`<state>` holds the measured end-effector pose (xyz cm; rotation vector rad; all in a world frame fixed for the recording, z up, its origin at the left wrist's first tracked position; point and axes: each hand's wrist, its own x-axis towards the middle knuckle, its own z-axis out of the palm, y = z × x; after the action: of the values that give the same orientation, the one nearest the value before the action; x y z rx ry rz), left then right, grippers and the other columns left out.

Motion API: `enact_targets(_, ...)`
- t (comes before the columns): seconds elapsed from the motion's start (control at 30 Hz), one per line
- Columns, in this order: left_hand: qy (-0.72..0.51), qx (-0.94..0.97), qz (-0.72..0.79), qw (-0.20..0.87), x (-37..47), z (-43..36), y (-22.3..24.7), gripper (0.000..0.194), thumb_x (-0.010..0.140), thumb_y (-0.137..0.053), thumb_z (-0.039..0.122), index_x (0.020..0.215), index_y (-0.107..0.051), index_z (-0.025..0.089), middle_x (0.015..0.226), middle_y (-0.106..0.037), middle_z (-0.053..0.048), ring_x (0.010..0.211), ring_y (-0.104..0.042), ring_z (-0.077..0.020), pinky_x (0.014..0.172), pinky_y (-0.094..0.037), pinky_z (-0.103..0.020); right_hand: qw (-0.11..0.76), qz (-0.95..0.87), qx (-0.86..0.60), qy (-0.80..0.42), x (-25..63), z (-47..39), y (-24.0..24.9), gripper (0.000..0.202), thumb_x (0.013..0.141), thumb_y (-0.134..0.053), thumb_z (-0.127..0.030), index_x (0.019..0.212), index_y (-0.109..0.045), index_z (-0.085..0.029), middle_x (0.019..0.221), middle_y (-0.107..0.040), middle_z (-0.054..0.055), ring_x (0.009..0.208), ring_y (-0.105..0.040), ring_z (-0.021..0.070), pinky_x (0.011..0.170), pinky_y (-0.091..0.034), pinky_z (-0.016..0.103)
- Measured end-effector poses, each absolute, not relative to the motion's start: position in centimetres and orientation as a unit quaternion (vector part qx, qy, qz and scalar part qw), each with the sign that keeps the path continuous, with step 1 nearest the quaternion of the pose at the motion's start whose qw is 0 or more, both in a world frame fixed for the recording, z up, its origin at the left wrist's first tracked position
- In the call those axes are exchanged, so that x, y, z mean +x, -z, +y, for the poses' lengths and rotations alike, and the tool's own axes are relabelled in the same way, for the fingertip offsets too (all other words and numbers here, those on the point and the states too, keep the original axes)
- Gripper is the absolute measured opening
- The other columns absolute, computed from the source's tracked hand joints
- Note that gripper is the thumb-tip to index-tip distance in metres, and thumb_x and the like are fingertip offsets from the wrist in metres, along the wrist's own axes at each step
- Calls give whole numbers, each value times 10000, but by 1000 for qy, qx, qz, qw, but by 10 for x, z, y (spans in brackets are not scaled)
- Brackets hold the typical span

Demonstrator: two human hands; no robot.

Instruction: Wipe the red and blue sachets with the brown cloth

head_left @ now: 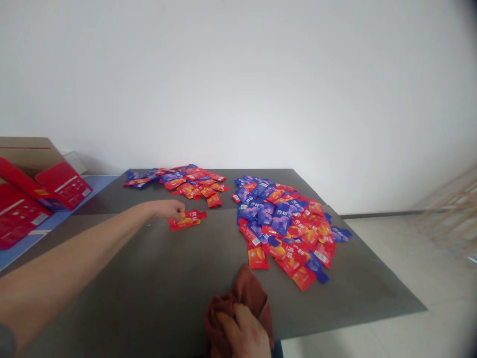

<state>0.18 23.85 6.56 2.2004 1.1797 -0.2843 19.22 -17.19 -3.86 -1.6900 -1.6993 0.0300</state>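
My left hand (170,209) reaches far across the grey tabletop, its fingers closed on the left end of a red snack packet (192,219) with orange fruit printed on it. Close to my body, at the front edge, my right hand (246,332) grips a bunched brown cloth (250,288). Behind the left hand lies a pile of red and purple packets (194,179). To the right spreads a larger heap of similar red and purple packets (281,219), beyond the cloth.
A red cardboard box (26,204) with raised flaps stands at the left on a blue surface (99,184). The white wall (238,89) rises behind the table (149,288). Pale floor (387,248) and blurred wooden bars (454,214) lie to the right.
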Motion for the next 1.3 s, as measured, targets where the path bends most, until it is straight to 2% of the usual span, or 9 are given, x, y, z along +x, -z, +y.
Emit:
enact_targets(0.13, 94, 828, 427, 350, -21, 189, -66, 295, 617, -664, 421, 733, -515, 194, 681, -517, 23, 637, -461, -148, 569, -329, -237, 358, -656, -662, -55, 196, -178, 22, 342, 775, -626, -239, 1103, -688, -316, 1000, -660, 35, 875, -664, 213, 776, -550, 309)
enact_targets(0.3, 86, 806, 387, 439, -26, 114, -64, 295, 657, -675, 429, 744, -522, 193, 681, -508, 33, 629, -439, -137, 556, -318, -234, 354, -645, -671, -99, 193, -171, -8, 305, 824, -619, -196, 1098, -697, -306, 1051, -642, 23, 939, -646, 171, 847, -523, 267)
enact_targets(0.43, 68, 779, 377, 497, -6, 72, -52, 310, 691, -669, 456, 800, -573, 182, 711, -568, 21, 650, -488, -141, 577, -365, -236, 350, -653, -667, -79, 170, -135, -30, 258, 885, -630, -294, 1138, -679, -287, 1110, -614, 47, 1036, -596, 194, 876, -506, 287)
enact_targets(0.53, 21, 748, 389, 537, 6, 54, -37, 329, 682, -674, 456, 841, -593, 179, 771, -629, 2, 707, -556, -167, 615, -425, -251, 284, -678, -676, -50, 154, -100, -31, 207, 894, -646, -356, 1075, -671, -259, 1069, -602, 59, 1030, -563, 228, 850, -505, 324)
enact_targets(0.7, -69, 743, 405, 528, 3, 37, -24, 355, 755, -637, 473, 947, -606, 177, 876, -677, -25, 794, -614, -195, 686, -479, -273, 185, -657, -730, -20, 162, -74, -21, 172, 943, -608, -350, 1074, -643, -246, 1057, -586, 76, 1002, -553, 241, 772, -498, 332)
enact_targets(0.83, -101, 730, 417, 532, -1, 27, -17, 385, 763, -625, 481, 1004, -568, 186, 843, -669, -14, 704, -606, -177, 624, -481, -272, 140, -618, -774, -10, 180, -74, -20, 171, 970, -576, -347, 1088, -643, -242, 1057, -580, 89, 969, -575, 238, 717, -490, 318)
enact_targets(1.1, -123, 711, 437, 537, 2, 25, -9, 401, 749, -630, 509, 984, -564, 191, 778, -647, 4, 641, -599, -161, 588, -489, -271, 193, -583, -789, 2, 178, -78, -28, 202, 976, -562, -340, 1143, -628, -248, 1075, -575, 86, 994, -570, 245, 739, -486, 324)
enact_targets(1.2, -139, 722, 434, 520, 1, 26, -11, 380, 753, -636, 512, 942, -576, 189, 776, -641, 1, 670, -610, -170, 604, -490, -274, 222, -659, -718, -3, 164, -78, -33, 183, 968, -567, -346, 1123, -622, -266, 1103, -565, 67, 1024, -543, 227, 801, -481, 319)
enact_targets(1.3, -150, 723, 427, 522, 3, 24, -12, 352, 747, -648, 474, 941, -573, 190, 797, -647, -2, 692, -610, -176, 604, -487, -272, 198, -718, -667, -19, 164, -75, -31, 126, 941, -608, -353, 1033, -632, -270, 1076, -571, 48, 1001, -539, 222, 789, -477, 312)
